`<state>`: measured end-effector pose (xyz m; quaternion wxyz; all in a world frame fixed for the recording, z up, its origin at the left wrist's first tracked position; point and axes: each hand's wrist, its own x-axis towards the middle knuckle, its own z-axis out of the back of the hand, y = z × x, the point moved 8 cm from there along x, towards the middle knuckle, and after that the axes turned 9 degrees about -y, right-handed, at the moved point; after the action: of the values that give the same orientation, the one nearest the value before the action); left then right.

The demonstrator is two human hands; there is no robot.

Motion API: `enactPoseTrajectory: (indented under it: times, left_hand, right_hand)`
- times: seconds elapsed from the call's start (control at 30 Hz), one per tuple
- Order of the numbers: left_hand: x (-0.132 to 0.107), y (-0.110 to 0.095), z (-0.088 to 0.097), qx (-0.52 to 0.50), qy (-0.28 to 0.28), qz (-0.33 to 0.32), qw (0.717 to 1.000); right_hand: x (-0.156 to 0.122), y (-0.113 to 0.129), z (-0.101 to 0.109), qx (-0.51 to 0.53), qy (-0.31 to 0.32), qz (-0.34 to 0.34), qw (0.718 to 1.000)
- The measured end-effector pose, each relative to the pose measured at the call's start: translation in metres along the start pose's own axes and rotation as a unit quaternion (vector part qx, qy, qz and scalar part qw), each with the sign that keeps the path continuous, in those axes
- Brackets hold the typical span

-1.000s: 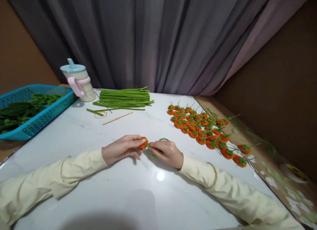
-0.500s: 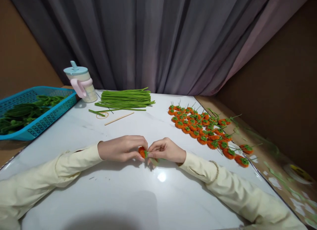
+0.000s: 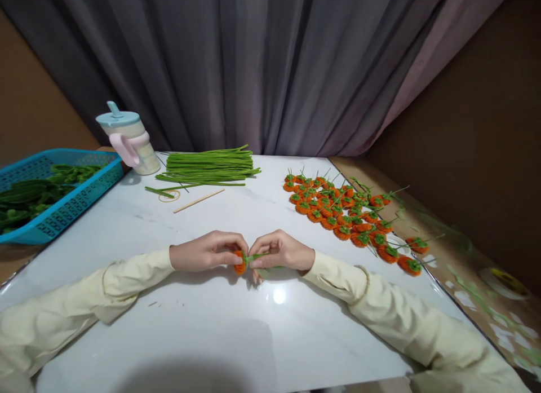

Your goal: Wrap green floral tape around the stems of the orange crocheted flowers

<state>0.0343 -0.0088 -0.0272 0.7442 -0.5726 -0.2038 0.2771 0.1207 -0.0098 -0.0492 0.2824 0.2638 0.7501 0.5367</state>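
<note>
"Trouble could start where?"

"Between the fingertips. The left hand (image 3: 203, 253) pinches a small orange piece (image 3: 239, 267) just above the counter (image 3: 203, 325); the right hand (image 3: 285, 255), almost meeting it, pinches the green strip (image 3: 255, 257) at its side."

"What might cause it?"

"Too hard a pull could drag the green loose; too tight a left pinch might squash the orange, too slack let it twist."

"Anything else?"

"The right sleeve (image 3: 393, 314) lies near the green-topped orange pieces (image 3: 342, 233); a careless elbow could scatter some."
</note>
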Motion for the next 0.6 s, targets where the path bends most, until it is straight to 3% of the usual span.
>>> enactPoseTrajectory:
  times: [0.33,0.5,0.6]
  left_hand:
    - [0.003,0.023,0.006,-0.119,-0.063,0.08,0.988]
    - [0.002,0.036,-0.002,-0.272,-0.059,0.151,0.948]
    - [0.001,0.039,-0.005,-0.306,-0.057,0.176,0.934]
  right_hand:
    - [0.001,0.002,0.0,0.022,-0.007,0.011,1.0]
    - [0.001,0.002,0.002,0.014,-0.02,0.032,0.999]
    - [0.001,0.003,0.004,0.0,-0.036,0.051,0.998]
